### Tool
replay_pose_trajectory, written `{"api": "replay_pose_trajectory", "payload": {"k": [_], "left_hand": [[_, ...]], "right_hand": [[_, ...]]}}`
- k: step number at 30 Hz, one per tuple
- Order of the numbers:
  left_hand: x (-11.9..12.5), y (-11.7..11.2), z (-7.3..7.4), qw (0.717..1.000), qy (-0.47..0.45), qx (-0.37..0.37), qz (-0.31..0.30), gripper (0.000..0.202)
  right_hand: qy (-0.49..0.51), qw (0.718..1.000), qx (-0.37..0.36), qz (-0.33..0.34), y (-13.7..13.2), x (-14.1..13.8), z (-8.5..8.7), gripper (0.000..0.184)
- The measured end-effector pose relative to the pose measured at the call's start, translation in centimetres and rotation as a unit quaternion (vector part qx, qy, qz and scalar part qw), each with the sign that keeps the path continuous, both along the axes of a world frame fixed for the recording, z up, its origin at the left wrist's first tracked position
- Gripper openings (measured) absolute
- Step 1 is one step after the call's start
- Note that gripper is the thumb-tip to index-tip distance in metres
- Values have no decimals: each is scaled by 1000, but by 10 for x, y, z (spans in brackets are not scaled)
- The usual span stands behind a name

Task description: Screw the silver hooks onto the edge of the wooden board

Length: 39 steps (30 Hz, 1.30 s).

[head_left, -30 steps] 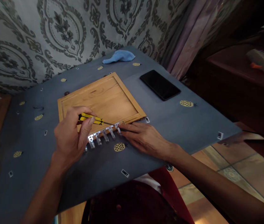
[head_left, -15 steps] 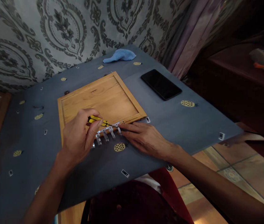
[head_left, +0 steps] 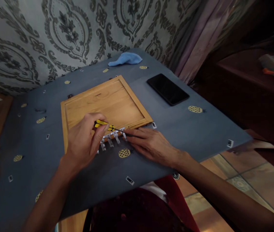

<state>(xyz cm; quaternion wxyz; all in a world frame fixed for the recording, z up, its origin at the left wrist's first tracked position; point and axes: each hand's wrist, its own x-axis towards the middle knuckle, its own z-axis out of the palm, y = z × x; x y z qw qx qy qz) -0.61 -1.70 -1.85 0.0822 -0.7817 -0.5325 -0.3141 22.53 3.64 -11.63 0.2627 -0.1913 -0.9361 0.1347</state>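
Note:
My left hand (head_left: 82, 138) is closed around the yellow-and-black handle of a screwdriver (head_left: 105, 126). Its thin shaft points right, toward the fingertips of my right hand (head_left: 155, 145). A silvery hook rail (head_left: 116, 133) with several hanging hooks lies along the near edge of a framed wooden board (head_left: 105, 100). My right fingers are pressed together at the rail's right end, by the last hook; the screwdriver's tip is hidden or too small to make out there. My left hand covers part of the board's near left side.
A blue-grey tablecloth (head_left: 173, 132) with pineapple prints covers the table. A black phone (head_left: 167, 89) lies right of the board, and a crumpled blue cloth (head_left: 126, 59) sits at the back. A patterned wall (head_left: 95, 29) borders the far side; a dark fitting (head_left: 69, 96) shows at the board's far edge.
My left hand and the screwdriver have shifted slightly to the right. My right hand stays at the rail's end; the whole view has moved a little.

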Motion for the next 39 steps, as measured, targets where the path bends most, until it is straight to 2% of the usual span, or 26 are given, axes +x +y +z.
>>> {"api": "replay_pose_trajectory", "payload": {"k": [10, 23, 27, 39], "left_hand": [[1, -1, 1, 1000, 4, -4, -7, 9], [5, 3, 4, 998, -15, -45, -43, 11], [8, 6, 5, 997, -22, -51, -51, 23], [8, 8, 3, 998, -17, -46, -26, 24]], "right_hand": [[4, 998, -60, 14, 3, 1, -1, 34], [-27, 999, -38, 7, 2, -1, 2, 36], [-28, 999, -35, 4, 2, -1, 0, 35], [-32, 999, -43, 9, 2, 0, 0, 37]]}}
